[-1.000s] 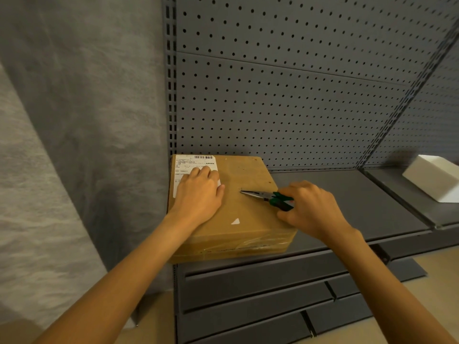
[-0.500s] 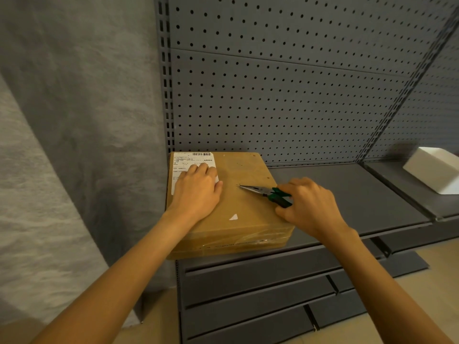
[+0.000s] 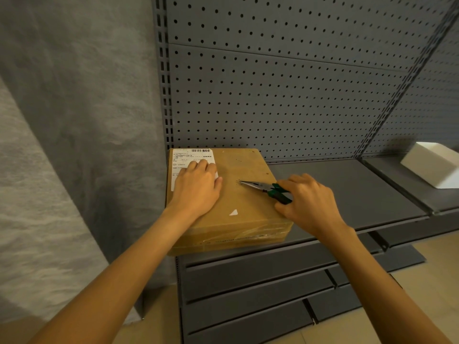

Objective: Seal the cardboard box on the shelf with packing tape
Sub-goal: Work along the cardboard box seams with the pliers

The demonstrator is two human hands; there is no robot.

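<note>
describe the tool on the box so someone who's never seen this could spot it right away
Find the grey pegboard shelf and the brown cardboard box at its left end. On the box's right side lie needle-nose pliers, gripped by the right hand. Their green-and-black handles and thin metal tips, pointing toward the left hand, set them apart from everything else.

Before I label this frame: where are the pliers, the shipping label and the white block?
pliers point(image 3: 258, 187), head view, on the metal pivot.
shipping label point(image 3: 192, 155), head view, upper printed area.
white block point(image 3: 429, 167), head view, front face.
</note>
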